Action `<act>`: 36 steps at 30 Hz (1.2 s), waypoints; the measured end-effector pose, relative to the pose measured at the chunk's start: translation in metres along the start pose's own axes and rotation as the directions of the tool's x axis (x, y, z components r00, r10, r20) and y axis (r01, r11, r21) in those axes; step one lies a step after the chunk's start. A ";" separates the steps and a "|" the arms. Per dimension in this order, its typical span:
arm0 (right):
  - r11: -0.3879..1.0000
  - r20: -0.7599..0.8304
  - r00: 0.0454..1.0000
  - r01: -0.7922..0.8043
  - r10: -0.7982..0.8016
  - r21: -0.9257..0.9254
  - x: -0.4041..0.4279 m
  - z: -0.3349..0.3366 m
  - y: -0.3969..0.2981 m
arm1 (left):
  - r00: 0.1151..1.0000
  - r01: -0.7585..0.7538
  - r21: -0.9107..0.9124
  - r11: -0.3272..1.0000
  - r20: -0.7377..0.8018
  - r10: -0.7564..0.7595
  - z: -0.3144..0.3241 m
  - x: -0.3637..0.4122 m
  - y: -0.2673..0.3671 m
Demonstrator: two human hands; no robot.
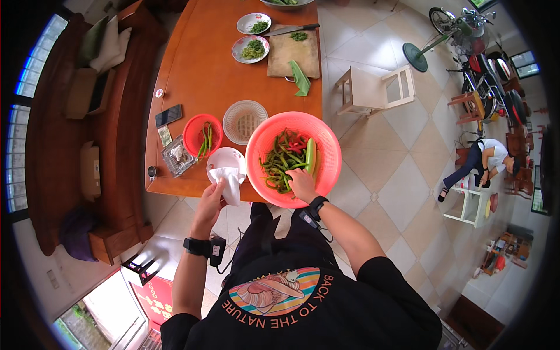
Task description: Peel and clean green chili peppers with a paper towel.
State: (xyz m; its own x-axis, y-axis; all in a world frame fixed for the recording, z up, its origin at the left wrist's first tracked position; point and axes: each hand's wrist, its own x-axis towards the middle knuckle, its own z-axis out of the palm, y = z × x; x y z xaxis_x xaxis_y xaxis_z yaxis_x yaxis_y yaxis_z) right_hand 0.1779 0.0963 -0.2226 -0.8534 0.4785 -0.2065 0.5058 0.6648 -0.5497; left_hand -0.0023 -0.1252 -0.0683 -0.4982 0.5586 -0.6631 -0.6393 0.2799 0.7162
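Observation:
My left hand [211, 205] pinches a white cloth or paper towel [230, 186], which hangs partly over a white bowl [225, 158] at the table's near edge. My right hand [302, 185] reaches into a large pink plastic basin [327, 183], its fingertips among long green chili peppers [275, 168]. Whether those fingers grip a pepper is hidden. Red chilies [298, 142] and a pale green, long vegetable [310, 155] share the basin. To the left, a small red basket [189, 136] holds a few green peppers [205, 139]. Beyond the bowl stands a whitish plastic colander [245, 122].
On the wooden table [205, 78] lie a cutting board [288, 57], a kitchen knife [291, 29], plates of chopped greens [251, 49], a phone [168, 114] and a clear plastic tray [178, 156]. A white chair [372, 89] stands right. Farther right, a person [479, 164] sits bent forward.

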 end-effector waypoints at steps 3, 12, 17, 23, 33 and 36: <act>0.997 0.006 0.999 0.054 -0.054 -0.051 0.005 0.011 0.005 | 0.999 -0.013 0.010 1.000 0.031 0.013 0.006 -0.007 0.008; 0.915 0.148 0.987 -0.122 0.069 0.384 -0.001 -0.059 0.001 | 0.991 -0.071 0.014 0.997 0.112 0.069 0.014 -0.005 0.021; 0.688 0.057 0.994 -0.104 0.091 0.718 -0.010 -0.141 -0.032 | 0.975 -0.165 0.026 0.986 0.154 0.159 0.042 0.004 0.029; 0.715 -0.263 0.962 0.138 0.067 0.685 -0.025 -0.211 -0.089 | 0.891 -0.417 0.346 0.841 0.341 0.301 0.090 -0.009 0.056; 0.663 -0.397 0.918 0.293 0.008 0.689 -0.033 -0.215 -0.092 | 0.768 -0.466 0.234 0.853 0.586 0.259 0.155 -0.037 0.092; 0.536 -0.364 0.930 0.284 0.047 0.795 -0.036 -0.224 -0.098 | 0.814 -0.481 0.279 0.831 0.495 0.305 0.151 -0.029 0.087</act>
State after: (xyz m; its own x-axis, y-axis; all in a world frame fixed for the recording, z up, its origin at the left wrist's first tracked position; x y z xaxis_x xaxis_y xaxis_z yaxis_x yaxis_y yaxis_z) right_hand 0.1873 0.1425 0.0195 -0.7245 0.6850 0.0767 -0.0714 0.0360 -0.9968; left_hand 0.0451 0.0008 0.0456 -0.3104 0.9264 -0.2132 -0.1284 0.1814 0.9750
